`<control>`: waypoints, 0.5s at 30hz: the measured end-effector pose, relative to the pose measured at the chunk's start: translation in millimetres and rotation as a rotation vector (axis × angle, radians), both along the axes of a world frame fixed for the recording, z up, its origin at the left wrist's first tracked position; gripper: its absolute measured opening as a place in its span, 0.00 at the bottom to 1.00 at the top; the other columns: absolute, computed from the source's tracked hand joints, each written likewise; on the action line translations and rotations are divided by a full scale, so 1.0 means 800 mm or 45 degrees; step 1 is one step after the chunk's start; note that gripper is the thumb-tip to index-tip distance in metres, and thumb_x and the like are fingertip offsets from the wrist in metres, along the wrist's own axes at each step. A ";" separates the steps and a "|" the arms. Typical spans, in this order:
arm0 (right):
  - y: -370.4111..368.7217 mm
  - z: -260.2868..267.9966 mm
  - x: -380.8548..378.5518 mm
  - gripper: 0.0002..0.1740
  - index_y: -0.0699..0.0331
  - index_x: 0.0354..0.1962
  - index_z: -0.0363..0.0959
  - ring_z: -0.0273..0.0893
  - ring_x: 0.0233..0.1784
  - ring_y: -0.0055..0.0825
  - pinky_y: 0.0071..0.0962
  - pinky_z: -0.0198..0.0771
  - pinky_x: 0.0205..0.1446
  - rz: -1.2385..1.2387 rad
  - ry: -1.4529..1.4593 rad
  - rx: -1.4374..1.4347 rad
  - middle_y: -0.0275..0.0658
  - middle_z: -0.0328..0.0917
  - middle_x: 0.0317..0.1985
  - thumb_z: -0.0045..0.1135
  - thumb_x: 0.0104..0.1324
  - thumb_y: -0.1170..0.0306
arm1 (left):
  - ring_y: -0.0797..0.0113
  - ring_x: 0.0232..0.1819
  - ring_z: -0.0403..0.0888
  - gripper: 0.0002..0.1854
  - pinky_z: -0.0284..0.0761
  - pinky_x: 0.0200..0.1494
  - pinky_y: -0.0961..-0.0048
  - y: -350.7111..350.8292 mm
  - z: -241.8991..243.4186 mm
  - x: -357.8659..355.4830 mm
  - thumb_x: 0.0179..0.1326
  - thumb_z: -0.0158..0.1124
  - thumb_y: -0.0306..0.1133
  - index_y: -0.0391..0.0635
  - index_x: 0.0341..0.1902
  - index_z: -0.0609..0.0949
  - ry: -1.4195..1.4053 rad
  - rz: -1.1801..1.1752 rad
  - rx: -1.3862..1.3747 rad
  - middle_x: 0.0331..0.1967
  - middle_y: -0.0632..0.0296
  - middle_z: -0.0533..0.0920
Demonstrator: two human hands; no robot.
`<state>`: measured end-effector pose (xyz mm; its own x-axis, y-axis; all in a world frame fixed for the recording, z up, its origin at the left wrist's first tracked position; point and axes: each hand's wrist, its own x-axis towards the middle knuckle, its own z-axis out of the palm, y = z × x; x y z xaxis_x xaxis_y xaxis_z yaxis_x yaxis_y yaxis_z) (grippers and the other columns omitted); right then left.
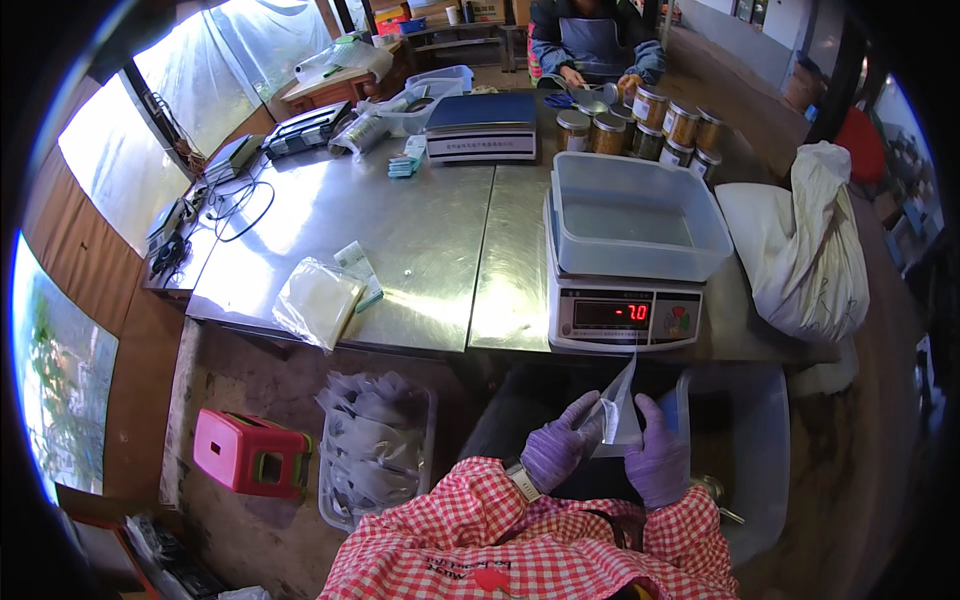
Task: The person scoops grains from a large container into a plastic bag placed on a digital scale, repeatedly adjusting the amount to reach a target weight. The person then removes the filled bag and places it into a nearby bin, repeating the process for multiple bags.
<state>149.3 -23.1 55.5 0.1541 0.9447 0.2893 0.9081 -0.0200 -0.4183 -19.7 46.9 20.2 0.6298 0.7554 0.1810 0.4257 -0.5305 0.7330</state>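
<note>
Both my hands wear purple gloves, and between them a small clear plastic bag (621,409) stands in front of my lap. My left hand (556,452) grips its left side. On the other side, my right hand (657,461) holds it with the thumb pointing up. The bag's upper tip reaches just below a digital scale (559,315) with lit red digits. A translucent plastic tub (637,255) rests on that scale's pan. To the right of my right hand, a deep plastic bin (750,450) holds a metal utensil (727,514), partly hidden by my sleeve.
A tub of clear bags (375,442) and a red stool (247,454) stand on the floor at left. Flat bags (315,300) lie near the steel table's edge (405,346). A white sack (802,247), filled jars (607,133) and another scale (480,142) surround the tub. Opposite sits a person (596,45).
</note>
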 end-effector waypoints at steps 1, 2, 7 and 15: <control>-0.003 0.007 -0.001 0.36 0.54 0.58 0.60 0.73 0.20 0.45 0.44 0.68 0.27 -0.008 0.030 -0.076 0.45 0.73 0.17 0.53 0.49 0.76 | 0.54 0.42 0.81 0.29 0.80 0.41 0.67 -0.002 0.004 -0.003 0.50 0.58 0.23 0.62 0.57 0.75 0.010 -0.039 0.012 0.65 0.60 0.65; -0.005 0.014 -0.001 0.35 0.54 0.59 0.59 0.74 0.21 0.46 0.45 0.70 0.28 -0.017 0.055 -0.150 0.46 0.74 0.18 0.53 0.50 0.75 | 0.54 0.42 0.82 0.31 0.80 0.40 0.71 -0.002 -0.009 0.000 0.51 0.55 0.20 0.63 0.59 0.74 -0.125 -0.015 0.133 0.66 0.60 0.64; -0.039 -0.013 0.025 0.38 0.57 0.62 0.55 0.76 0.24 0.34 0.32 0.72 0.31 0.158 0.509 -0.548 0.41 0.77 0.22 0.58 0.53 0.71 | 0.58 0.59 0.73 0.29 0.72 0.52 0.77 -0.002 -0.022 0.005 0.47 0.48 0.11 0.44 0.54 0.78 -0.684 -0.280 -0.467 0.65 0.54 0.67; -0.142 -0.159 0.217 0.30 0.64 0.55 0.64 0.68 0.43 0.26 0.26 0.66 0.47 -0.564 1.056 -0.471 0.37 0.69 0.40 0.60 0.57 0.62 | 0.85 0.32 0.71 0.22 0.65 0.29 0.87 -0.007 -0.021 0.012 0.54 0.49 0.17 0.35 0.54 0.75 -0.524 -0.212 -0.295 0.52 0.58 0.79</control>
